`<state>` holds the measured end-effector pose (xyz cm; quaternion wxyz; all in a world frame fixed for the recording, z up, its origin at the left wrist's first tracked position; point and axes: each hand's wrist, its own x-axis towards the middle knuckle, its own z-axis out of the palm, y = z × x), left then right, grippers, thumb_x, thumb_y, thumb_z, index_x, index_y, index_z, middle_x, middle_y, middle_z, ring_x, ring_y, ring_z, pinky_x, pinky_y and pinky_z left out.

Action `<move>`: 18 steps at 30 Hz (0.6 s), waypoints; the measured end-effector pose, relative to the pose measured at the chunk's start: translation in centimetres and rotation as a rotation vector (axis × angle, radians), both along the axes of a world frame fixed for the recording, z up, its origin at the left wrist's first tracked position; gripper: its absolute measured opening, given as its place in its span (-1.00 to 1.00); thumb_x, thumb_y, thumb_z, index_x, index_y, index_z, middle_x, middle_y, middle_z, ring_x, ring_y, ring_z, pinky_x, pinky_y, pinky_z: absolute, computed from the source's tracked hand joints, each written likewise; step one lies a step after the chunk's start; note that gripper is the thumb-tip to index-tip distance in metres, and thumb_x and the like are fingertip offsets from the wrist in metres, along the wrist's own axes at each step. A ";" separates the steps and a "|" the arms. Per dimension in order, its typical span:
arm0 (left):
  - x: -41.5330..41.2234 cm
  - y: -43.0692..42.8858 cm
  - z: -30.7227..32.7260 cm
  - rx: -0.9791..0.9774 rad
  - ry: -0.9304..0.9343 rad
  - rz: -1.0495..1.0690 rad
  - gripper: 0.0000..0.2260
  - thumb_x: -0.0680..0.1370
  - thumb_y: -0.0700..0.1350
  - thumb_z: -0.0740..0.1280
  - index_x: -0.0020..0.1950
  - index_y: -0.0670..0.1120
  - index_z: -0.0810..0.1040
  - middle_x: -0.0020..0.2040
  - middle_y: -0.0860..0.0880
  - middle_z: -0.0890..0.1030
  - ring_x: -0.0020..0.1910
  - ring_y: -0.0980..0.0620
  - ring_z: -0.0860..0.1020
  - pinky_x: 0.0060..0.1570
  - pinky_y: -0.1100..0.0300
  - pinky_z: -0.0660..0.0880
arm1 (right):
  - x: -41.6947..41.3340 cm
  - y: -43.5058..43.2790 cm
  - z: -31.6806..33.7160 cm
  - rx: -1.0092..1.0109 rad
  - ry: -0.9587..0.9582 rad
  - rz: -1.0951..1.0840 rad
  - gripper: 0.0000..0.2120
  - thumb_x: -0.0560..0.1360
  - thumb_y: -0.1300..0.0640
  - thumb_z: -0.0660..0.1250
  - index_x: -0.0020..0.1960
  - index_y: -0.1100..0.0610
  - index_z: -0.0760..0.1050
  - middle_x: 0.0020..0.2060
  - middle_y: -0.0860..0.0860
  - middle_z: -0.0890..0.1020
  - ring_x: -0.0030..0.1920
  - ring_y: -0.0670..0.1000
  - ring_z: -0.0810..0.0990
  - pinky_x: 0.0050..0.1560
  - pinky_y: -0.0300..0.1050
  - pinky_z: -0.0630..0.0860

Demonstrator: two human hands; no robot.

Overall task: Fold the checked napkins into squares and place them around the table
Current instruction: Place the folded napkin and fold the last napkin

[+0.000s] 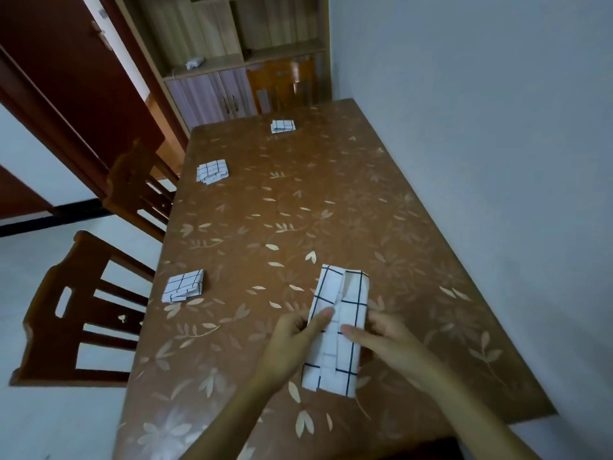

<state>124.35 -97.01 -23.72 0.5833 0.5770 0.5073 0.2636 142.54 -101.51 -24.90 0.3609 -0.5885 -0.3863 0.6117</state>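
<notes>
On the table (298,210), left hand (293,341) and right hand (389,340) pinch napkin (341,293).

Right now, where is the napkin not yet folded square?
Head view: the strip-folded napkin lies at the table's near end, gripped between the left hand and right hand.

Two dark brown wooden chairs with slatted backs stand on the left, the nearer one (76,313) just this side of the farther one (139,190), both on a pale smooth floor (49,419). At the far end an orange-brown wooden chair (285,81) stands in front of a light wood-grain shelf unit (205,31) with closed cupboard doors (212,94) below, and a small crumpled grey thing (195,63) lies on one open shelf. A dark red-brown door (66,78) is on the left and a plain pale wall (481,111) runs along the right.
</notes>
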 end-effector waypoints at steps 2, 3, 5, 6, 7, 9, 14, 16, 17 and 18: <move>0.6 0.0 -0.5 -0.048 0.026 0.000 -0.67 0.58 0.04 0.36 -0.27 -0.15 0.59 -0.36 -0.02 0.66 -0.39 0.05 0.63 -0.36 0.20 0.51 | 0.3 0.2 -1.0 0.024 -0.058 -0.001 -0.76 0.54 0.07 0.42 0.21 -0.01 0.60 0.02 -0.09 0.74 0.01 -0.06 0.72 0.07 0.07 0.67; 0.7 0.1 -0.8 -0.083 0.045 0.000 -0.69 0.58 0.04 0.36 -0.23 -0.16 0.62 -0.31 -0.04 0.69 -0.35 0.01 0.66 -0.33 0.17 0.55 | 0.7 0.3 -1.4 0.037 -0.067 -0.017 -0.76 0.55 0.07 0.42 0.21 -0.02 0.60 0.03 -0.11 0.73 0.02 -0.07 0.72 0.09 0.08 0.66; 0.8 0.5 -1.3 -0.177 0.049 -0.012 -0.77 0.59 -0.02 0.37 -0.06 -0.17 0.68 -0.14 -0.08 0.75 -0.19 -0.05 0.72 -0.22 0.09 0.63 | 1.8 0.3 -1.6 0.056 -0.049 -0.041 -0.79 0.57 0.09 0.39 0.20 -0.02 0.62 0.07 -0.11 0.72 0.06 -0.09 0.70 0.14 0.03 0.64; 0.8 0.6 -1.5 -0.215 0.019 -0.037 -0.81 0.60 -0.06 0.36 0.04 -0.16 0.68 -0.06 -0.08 0.75 -0.11 -0.08 0.73 -0.20 0.07 0.64 | 2.3 0.2 -1.8 0.058 -0.025 -0.046 -0.80 0.58 0.12 0.37 0.19 -0.01 0.62 0.08 -0.09 0.72 0.07 -0.09 0.70 0.14 -0.02 0.63; 0.8 0.8 -1.7 -0.241 -0.029 -0.059 -0.83 0.61 -0.11 0.36 0.15 -0.12 0.67 0.02 -0.08 0.74 -0.04 -0.11 0.72 -0.19 0.06 0.65 | 2.8 0.1 -2.0 0.049 0.006 -0.049 -0.80 0.59 0.15 0.35 0.19 0.00 0.62 0.09 -0.07 0.72 0.07 -0.10 0.69 0.13 -0.07 0.62; 1.0 0.9 -2.1 -0.287 -0.126 -0.057 -0.74 0.59 -0.17 0.38 0.29 -0.02 0.60 0.14 -0.06 0.72 0.06 -0.16 0.70 -0.12 -0.02 0.67 | 3.7 -0.1 -2.5 0.012 0.068 -0.067 -0.81 0.59 0.21 0.33 0.14 0.05 0.64 0.05 -0.03 0.73 0.07 -0.06 0.70 0.10 -0.10 0.60; 2.4 0.5 -4.0 -0.227 -0.175 0.034 -0.86 0.53 -0.14 0.42 0.05 -0.07 0.70 0.04 -0.21 0.71 0.01 -0.23 0.66 0.06 -0.15 0.57 | 4.4 -0.2 -4.0 -0.055 0.191 -0.153 -0.66 0.59 0.36 0.20 -0.16 0.15 0.70 -0.16 0.12 0.70 -0.12 0.10 0.65 -0.09 0.00 0.54; 2.9 0.3 -4.4 -0.198 -0.174 0.040 -0.83 0.49 -0.13 0.33 -0.11 -0.07 0.72 -0.09 -0.14 0.70 -0.09 -0.12 0.64 -0.04 -0.01 0.57 | 4.6 0.1 -4.4 -0.061 0.205 -0.144 -0.55 0.56 0.36 0.14 -0.31 0.09 0.68 -0.25 0.05 0.67 -0.17 0.06 0.61 -0.16 -0.07 0.54; 3.1 0.2 -4.4 -0.193 -0.185 0.041 -0.79 0.48 -0.15 0.27 -0.17 -0.08 0.72 -0.15 -0.09 0.69 -0.13 -0.04 0.63 -0.07 0.10 0.57 | 4.8 0.2 -4.9 -0.063 0.216 -0.136 -0.59 0.53 0.29 0.14 -0.36 0.11 0.66 -0.28 0.04 0.65 -0.19 0.05 0.59 -0.20 -0.11 0.54; 3.0 0.2 -4.6 -0.204 -0.203 0.047 -0.75 0.46 -0.16 0.22 -0.20 -0.12 0.70 -0.19 -0.07 0.67 -0.17 0.00 0.62 -0.10 0.18 0.56 | 4.9 0.3 -5.1 -0.076 0.245 -0.129 -0.65 0.47 0.19 0.16 -0.37 0.13 0.65 -0.30 0.04 0.64 -0.22 0.04 0.58 -0.25 -0.15 0.55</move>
